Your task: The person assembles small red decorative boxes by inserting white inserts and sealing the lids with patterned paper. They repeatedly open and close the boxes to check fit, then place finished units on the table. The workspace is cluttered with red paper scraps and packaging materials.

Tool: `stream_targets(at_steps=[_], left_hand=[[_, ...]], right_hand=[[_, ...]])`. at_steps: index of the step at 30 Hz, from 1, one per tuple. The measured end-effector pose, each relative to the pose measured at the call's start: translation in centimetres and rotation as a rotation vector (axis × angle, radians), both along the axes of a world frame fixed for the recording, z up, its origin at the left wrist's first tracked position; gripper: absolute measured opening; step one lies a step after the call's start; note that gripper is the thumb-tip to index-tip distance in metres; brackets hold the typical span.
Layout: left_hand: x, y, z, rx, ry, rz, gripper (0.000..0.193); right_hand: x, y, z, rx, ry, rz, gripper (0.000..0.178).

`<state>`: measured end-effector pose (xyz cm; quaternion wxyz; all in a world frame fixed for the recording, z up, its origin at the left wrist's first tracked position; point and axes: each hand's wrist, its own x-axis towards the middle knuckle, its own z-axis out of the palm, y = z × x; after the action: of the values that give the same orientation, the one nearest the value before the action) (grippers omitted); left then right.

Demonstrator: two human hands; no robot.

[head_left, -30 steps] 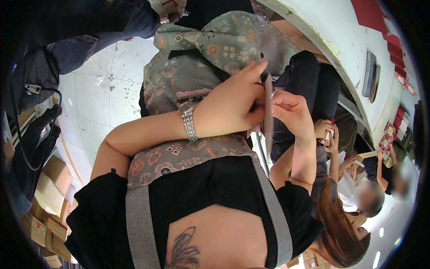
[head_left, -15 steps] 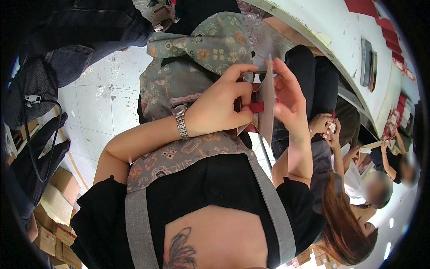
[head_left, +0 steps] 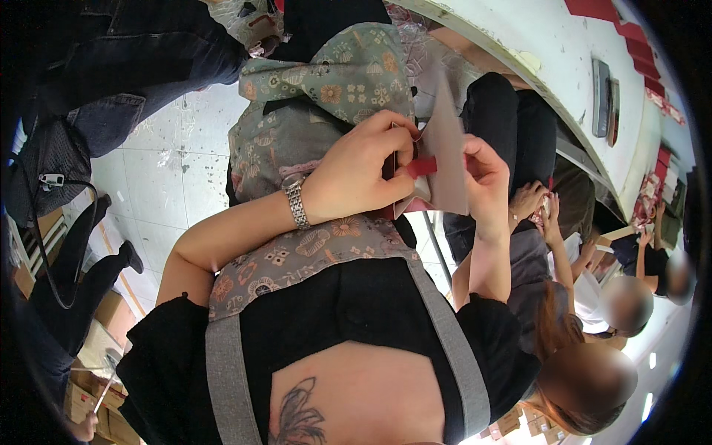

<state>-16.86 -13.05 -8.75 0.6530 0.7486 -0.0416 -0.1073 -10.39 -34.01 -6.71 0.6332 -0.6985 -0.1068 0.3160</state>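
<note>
Between my hands stands a thin pinkish-grey card panel (head_left: 449, 174), seen nearly edge-on and joined to a partly hidden dark red folded piece. A flat red ribbon (head_left: 423, 166) runs from my left fingers to the panel's left face. My left hand (head_left: 363, 167), wearing a metal watch, is closed on the ribbon, its fingers curled against the dark red piece. On the panel's other side my right hand (head_left: 487, 174) is closed in a pinch. A bit of red shows at its fingertips; whether this is ribbon or a nail I cannot tell.
A patterned apron (head_left: 334, 89) covers my lap. The white table (head_left: 549, 67) at upper right carries a phone-like device (head_left: 601, 96) and red pieces (head_left: 630, 41). People work close on my right. A person in dark jeans (head_left: 148, 59) is at upper left, with cardboard boxes (head_left: 111, 315) below.
My right hand has gone from spread fingers beside the panel to a pinch. The panel has turned, showing more of its face. My left hand stays on the ribbon.
</note>
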Motion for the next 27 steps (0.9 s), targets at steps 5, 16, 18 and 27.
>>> stream_targets(at_steps=[5,16,18,27], left_hand=[[-0.5,0.5,0.0,0.038,-0.025,0.05,0.049],[2.3,6.1,-3.6,-0.361,-0.093,-0.084,0.098],[1.4,7.1,-2.8,-0.447,0.014,-0.067,0.092],[-2.5,8.7,1.6,-0.295,0.116,-0.016,0.099]], right_hand=[[0.5,0.1,-2.4,0.139,0.089,-0.203,0.013],[2.3,7.7,-1.1,0.683,0.702,-0.366,0.027],[2.5,8.7,-1.4,0.685,0.495,-0.348,0.027],[2.9,7.9,-0.2,-0.264,-0.719,0.157,0.042]])
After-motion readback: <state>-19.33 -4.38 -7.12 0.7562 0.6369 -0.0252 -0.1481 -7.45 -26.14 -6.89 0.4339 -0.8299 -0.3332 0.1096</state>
